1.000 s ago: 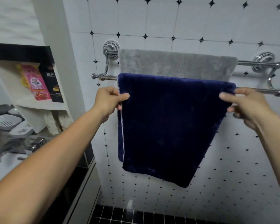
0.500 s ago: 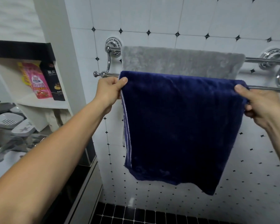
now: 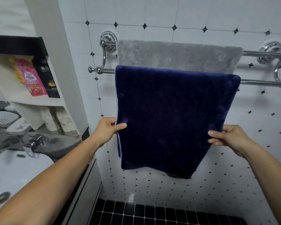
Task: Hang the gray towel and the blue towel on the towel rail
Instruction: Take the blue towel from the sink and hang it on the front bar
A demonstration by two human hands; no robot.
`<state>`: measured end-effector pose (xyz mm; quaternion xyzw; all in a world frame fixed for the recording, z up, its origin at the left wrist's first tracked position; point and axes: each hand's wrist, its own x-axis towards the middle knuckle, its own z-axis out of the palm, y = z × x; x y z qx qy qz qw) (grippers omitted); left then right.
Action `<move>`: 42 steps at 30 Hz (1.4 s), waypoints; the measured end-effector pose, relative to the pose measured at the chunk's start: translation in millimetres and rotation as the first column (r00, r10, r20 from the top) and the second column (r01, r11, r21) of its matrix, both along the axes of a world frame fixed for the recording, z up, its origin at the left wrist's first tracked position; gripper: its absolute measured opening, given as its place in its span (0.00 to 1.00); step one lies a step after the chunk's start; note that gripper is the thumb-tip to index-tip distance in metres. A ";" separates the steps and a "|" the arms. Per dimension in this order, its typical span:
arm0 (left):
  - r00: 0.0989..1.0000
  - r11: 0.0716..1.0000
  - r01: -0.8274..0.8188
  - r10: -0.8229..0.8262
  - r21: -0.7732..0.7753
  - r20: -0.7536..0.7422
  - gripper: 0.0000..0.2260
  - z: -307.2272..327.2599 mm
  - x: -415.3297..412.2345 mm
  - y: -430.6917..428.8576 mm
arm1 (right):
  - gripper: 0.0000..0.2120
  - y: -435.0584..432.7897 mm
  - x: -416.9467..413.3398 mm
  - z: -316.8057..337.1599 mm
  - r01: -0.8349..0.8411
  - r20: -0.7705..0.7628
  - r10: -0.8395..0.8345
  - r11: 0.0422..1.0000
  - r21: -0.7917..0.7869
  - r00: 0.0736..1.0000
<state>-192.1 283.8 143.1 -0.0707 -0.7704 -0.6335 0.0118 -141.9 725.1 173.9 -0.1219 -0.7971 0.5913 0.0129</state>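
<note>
Blue towel (image 3: 177, 120), plush, in both hands (image 3: 106, 129)

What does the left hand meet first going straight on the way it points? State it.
The blue towel: the left hand pinches its left edge, thumb pointing across the cloth. Behind it probably comes the tiled wall; depth is unclear.

Right of the blue towel (image 3: 169, 119) the towel rail (image 3: 263, 82) is bare.

Gray towel (image 3: 177, 56), blue towel (image 3: 172, 114) draped over towel rail (image 3: 263, 82)
</note>
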 end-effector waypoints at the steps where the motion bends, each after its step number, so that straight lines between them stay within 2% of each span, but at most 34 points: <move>1: 1.000 0.999 -0.024 0.025 0.023 -0.012 0.07 0.5 -2.3 2.8 | 0.11 0.4 -3.6 1.1 0.015 -0.030 -0.016 1.000 -0.020 0.999; 4: 0.998 0.987 -0.052 0.057 0.153 -0.028 0.14 6.6 -6.4 10.5 | 0.09 1.4 -10.4 8.3 0.035 -0.117 -0.044 0.996 -0.081 0.992; 6: 0.997 0.981 -0.064 0.070 0.185 -0.024 0.18 2.3 -5.5 12.4 | 0.09 1.0 -10.1 6.9 0.023 -0.115 -0.029 0.998 -0.052 0.993; 8: 0.999 0.979 -0.042 0.048 0.201 -0.022 0.10 -13.9 1.0 14.0 | 0.10 1.5 -7.8 -1.9 -0.006 -0.088 0.003 0.999 -0.038 0.996; 9: 1.000 0.982 -0.005 0.006 0.188 -0.005 0.06 -25.6 5.9 16.6 | 0.10 1.9 -6.6 -7.2 -0.027 -0.064 0.026 0.999 -0.019 0.998; 12: 0.991 0.994 0.079 -0.086 0.072 0.101 0.11 -61.2 19.4 25.2 | 0.09 -2.9 -2.5 -27.0 -0.142 0.107 0.128 0.981 0.129 0.986; 15: 0.985 0.996 0.063 -0.071 0.059 0.155 0.14 -78.0 22.3 24.9 | 0.08 -7.7 1.2 -51.5 -0.168 0.219 0.135 0.976 0.140 0.966; 20: 0.990 0.999 0.001 -0.008 0.051 0.140 0.08 -71.5 13.2 3.5 | 0.09 1.9 1.0 -67.3 -0.019 0.105 0.016 1.000 0.024 0.994; 24: 0.995 0.993 -0.026 0.015 0.119 0.098 0.10 -76.5 11.8 3.8 | 0.12 -8.4 2.7 -80.1 -0.007 0.023 0.007 1.000 0.000 1.000; 27: 0.986 0.977 -0.151 0.138 0.153 0.094 0.18 -80.7 3.6 3.3 | 0.26 -17.9 6.0 -92.9 -0.067 0.021 0.069 0.995 -0.069 0.997; 29: 0.977 0.968 -0.203 0.190 0.150 0.095 0.30 -62.5 -8.5 1.1 | 0.34 -19.6 -0.6 -82.4 -0.031 -0.051 0.025 0.992 -0.121 0.998; 31: 0.989 0.976 -0.145 0.138 0.160 0.053 0.46 -31.4 -23.0 1.1 | 0.36 -19.1 -11.9 -56.3 0.005 -0.168 -0.040 0.979 -0.203 0.985; 32: 0.994 0.976 -0.109 0.108 0.190 0.016 0.50 -14.8 -29.9 2.0 | 0.35 -19.6 -17.3 -40.6 -0.007 -0.226 -0.045 0.974 -0.226 0.973; 34: 0.994 0.968 -0.048 0.071 0.247 -0.082 0.47 17.9 -40.1 7.6 | 0.33 -20.9 -25.3 -13.2 -0.049 -0.321 -0.030 0.971 -0.236 0.947; 37: 0.974 0.976 -0.063 0.106 0.208 -0.199 0.21 47.1 -47.4 18.1 | 0.26 -21.7 -32.2 4.3 -0.058 -0.366 -0.035 0.969 -0.240 0.930; 39: 0.966 0.979 -0.084 0.126 0.183 -0.227 0.10 52.5 -44.4 20.1 | 0.20 -18.7 -31.4 3.6 -0.038 -0.354 -0.049 0.971 -0.236 0.934; 41: 0.959 0.984 -0.123 0.152 0.130 -0.240 0.05 52.1 -42.1 17.0 | 0.18 -13.1 -28.7 0.8 -0.003 -0.333 -0.076 0.973 -0.231 0.940; 42: 0.953 0.982 -0.150 0.174 0.111 -0.246 0.06 51.3 -41.4 14.7 | 0.19 -10.8 -26.8 -0.9 0.002 -0.321 -0.079 0.972 -0.234 0.944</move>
